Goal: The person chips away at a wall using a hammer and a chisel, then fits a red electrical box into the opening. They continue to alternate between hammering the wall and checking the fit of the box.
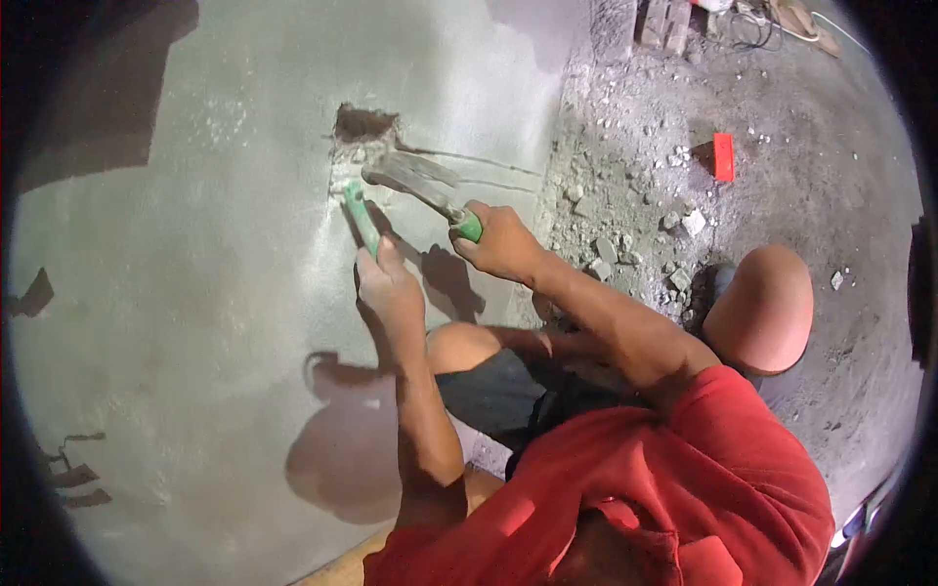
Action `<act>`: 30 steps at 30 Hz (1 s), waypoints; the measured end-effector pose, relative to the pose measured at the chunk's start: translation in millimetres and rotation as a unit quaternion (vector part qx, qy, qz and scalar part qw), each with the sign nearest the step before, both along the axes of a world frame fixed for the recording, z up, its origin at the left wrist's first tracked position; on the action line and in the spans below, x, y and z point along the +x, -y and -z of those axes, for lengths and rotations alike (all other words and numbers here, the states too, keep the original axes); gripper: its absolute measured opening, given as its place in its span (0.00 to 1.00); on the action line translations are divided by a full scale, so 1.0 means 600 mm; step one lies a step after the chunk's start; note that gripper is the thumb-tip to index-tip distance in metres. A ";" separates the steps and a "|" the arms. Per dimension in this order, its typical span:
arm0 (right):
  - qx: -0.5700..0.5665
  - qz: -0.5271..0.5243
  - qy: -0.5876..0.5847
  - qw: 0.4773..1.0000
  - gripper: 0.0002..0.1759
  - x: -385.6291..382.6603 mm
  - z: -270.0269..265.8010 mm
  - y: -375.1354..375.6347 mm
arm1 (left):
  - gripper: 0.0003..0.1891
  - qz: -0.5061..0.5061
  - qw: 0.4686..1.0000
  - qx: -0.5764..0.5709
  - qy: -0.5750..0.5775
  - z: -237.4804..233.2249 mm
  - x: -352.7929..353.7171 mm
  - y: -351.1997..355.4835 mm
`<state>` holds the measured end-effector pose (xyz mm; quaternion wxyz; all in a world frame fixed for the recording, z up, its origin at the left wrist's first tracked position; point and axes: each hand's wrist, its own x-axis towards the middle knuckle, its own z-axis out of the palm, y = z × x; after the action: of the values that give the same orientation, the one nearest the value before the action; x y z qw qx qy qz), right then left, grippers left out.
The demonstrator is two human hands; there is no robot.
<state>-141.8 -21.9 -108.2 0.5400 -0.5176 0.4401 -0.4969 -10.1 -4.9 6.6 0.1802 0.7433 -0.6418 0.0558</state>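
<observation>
My left hand (391, 283) is closed around a green chisel (363, 220), which points up the grey wall (234, 322). The chisel's far end reaches the chipped, pale patch (354, 168) below a rough, dark hole (363, 123). My right hand (500, 242) grips the green handle of a hammer (412, 178). Its grey, slightly blurred head hangs just above and right of the chisel's end, overlapping the chipped patch in this view. Two thin dark lines (474, 158) run right from the hole along the wall.
Broken rubble (606, 249) lies along the foot of the wall, between it and my bent knee (767, 303). A red block (723, 157) rests on the dusty floor (821, 205). Wooden pieces (666, 24) and a cable (757, 31) are at the top right.
</observation>
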 end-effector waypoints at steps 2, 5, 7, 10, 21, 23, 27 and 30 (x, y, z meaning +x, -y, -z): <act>-0.023 0.048 0.038 0.998 0.16 -0.016 -0.032 -0.010 | 0.17 -0.036 0.998 0.022 -0.038 -0.006 -0.004 -0.007; -0.156 0.123 0.086 0.976 0.18 0.032 -0.004 -0.025 | 0.19 -0.021 0.998 0.014 -0.065 -0.006 0.021 -0.006; -0.251 0.142 -0.002 0.957 0.18 0.047 0.019 -0.004 | 0.18 -0.027 0.998 0.047 -0.039 -0.014 0.036 -0.024; -0.036 0.059 -0.066 0.995 0.17 -0.013 -0.049 0.007 | 0.20 -0.014 0.986 0.017 -0.166 0.004 0.032 0.001; -0.069 0.092 -0.058 0.992 0.17 -0.026 -0.044 -0.006 | 0.19 0.088 0.986 -0.027 -0.139 0.029 0.072 0.010; -0.030 0.095 0.001 0.995 0.16 -0.038 -0.033 -0.029 | 0.21 0.123 0.987 0.098 0.025 0.033 0.070 -0.024; 0.046 0.120 0.078 0.989 0.15 -0.064 -0.019 -0.041 | 0.21 0.043 0.998 0.046 -0.026 -0.005 0.040 -0.046; 0.071 0.104 0.095 0.987 0.16 -0.065 -0.031 -0.043 | 0.22 0.023 0.999 0.034 -0.005 -0.010 0.041 -0.032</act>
<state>-180.5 3.6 -89.4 0.5604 -0.3795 0.4723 -0.5647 14.4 14.2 12.4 0.1593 0.7344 -0.6593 0.0256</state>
